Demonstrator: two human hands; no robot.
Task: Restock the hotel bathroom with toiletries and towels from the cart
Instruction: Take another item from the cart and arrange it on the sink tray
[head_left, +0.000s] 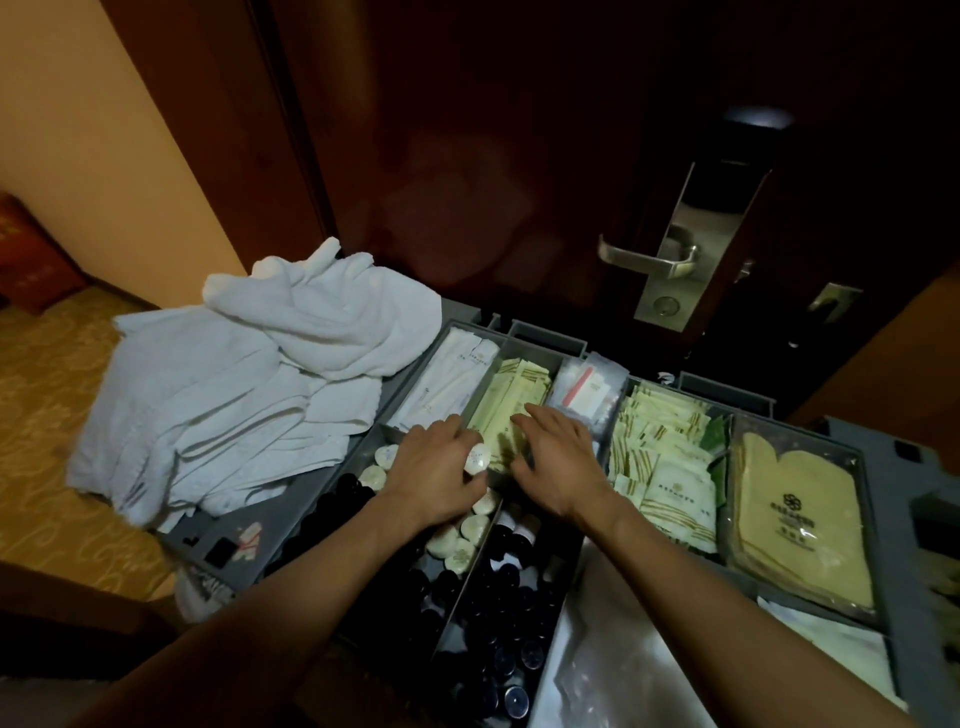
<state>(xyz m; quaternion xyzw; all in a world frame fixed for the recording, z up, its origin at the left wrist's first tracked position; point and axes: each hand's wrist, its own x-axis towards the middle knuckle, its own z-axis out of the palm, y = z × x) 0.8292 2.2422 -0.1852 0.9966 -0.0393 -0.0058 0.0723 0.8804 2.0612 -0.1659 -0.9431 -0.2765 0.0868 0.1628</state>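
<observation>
Left hand pinches one small round soap packet, fingers curled round it, just above the soap bin. Right hand lies flat on the pale green sachets, fingers spread, gripping nothing. Around them:
- more round soaps under the left wrist
- dark-capped bottles in the near bins, with both forearms crossing over them
- long white packets far left
- clear bags with a red strip
- striped cream sachets
- yellow flat pieces in clear wrap, far right

White towels are heaped loose on the left end of the grey cart. The cart sits against a dark wood door with a silver lever handle. Yellow patterned carpet, orange wall, dim light.
</observation>
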